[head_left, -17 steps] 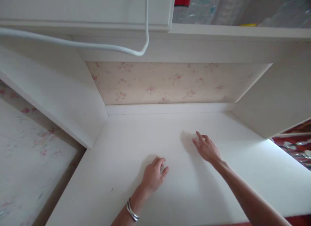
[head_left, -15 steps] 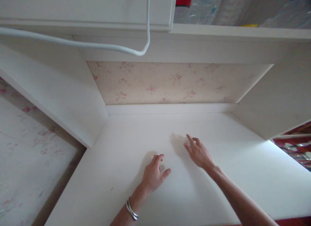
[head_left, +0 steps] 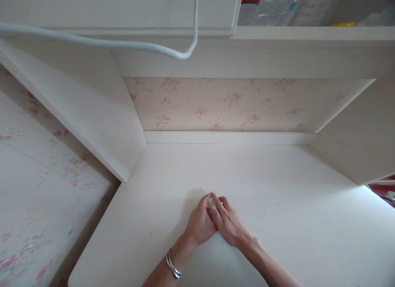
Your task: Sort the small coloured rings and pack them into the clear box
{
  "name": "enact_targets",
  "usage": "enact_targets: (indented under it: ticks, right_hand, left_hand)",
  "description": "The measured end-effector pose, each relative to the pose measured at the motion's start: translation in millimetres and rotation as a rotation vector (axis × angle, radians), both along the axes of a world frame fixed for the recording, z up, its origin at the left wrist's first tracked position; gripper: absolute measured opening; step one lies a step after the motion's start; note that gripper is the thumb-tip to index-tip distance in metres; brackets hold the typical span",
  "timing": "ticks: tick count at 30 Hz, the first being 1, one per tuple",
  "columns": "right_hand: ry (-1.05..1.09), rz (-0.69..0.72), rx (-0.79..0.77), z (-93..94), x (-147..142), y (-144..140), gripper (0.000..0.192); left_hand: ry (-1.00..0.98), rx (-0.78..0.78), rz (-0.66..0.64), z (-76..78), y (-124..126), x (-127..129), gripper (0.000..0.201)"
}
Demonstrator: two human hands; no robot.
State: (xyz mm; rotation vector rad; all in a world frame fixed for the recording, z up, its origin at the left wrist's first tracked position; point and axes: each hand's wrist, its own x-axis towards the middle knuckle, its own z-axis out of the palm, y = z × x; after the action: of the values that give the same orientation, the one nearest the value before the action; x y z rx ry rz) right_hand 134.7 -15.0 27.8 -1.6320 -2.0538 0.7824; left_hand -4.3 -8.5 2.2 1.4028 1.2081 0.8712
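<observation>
Pinching together, the left hand (head_left: 200, 224) and right hand (head_left: 228, 226) are meeting fingertip to fingertip over a small greyish object (head_left: 211, 203) — barely showing — lying on the white desktop (head_left: 293, 221), wrists angling inward.

A white cable (head_left: 129, 43) loops below a shelf (head_left: 308, 31) holding plastic bottles (head_left: 271, 7).

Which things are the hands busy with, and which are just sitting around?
Busy with: left hand and right hand, meeting on the white desk, closed around a small thing, too hidden to name.

Just sitting around: white cable, bottles on the shelf, silver bracelet.
</observation>
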Motion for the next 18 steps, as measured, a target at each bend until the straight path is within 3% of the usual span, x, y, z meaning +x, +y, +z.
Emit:
enact_targets:
  ticks: [5, 10, 13, 15, 18]
  right_hand:
    - [0.138, -0.057, -0.001, 3.5, 16, 5, 0.048]
    - [0.306, -0.191, 0.007, -1.0, 29, 13, 0.051]
    - [0.442, -0.322, -0.054, -16.2, 36, 12, 0.055]
    - [0.500, -0.372, -0.063, -27.6, 41, 7, 0.057]
    - [0.550, -0.388, -0.039, -39.4, 47, -1, 0.056]
  left_hand:
    - [-0.113, -0.011, -0.017, 6.2, -1, 4, 0.084]
    - [-0.177, 0.056, 0.078, 7.1, 9, -5, 0.079]
    - [0.012, 0.175, 0.155, 8.6, 32, -28, 0.076]
    - [0.259, 0.324, 0.210, 12.6, 56, -51, 0.075]
    - [0.601, 0.484, 0.192, 22.8, 95, -85, 0.075]
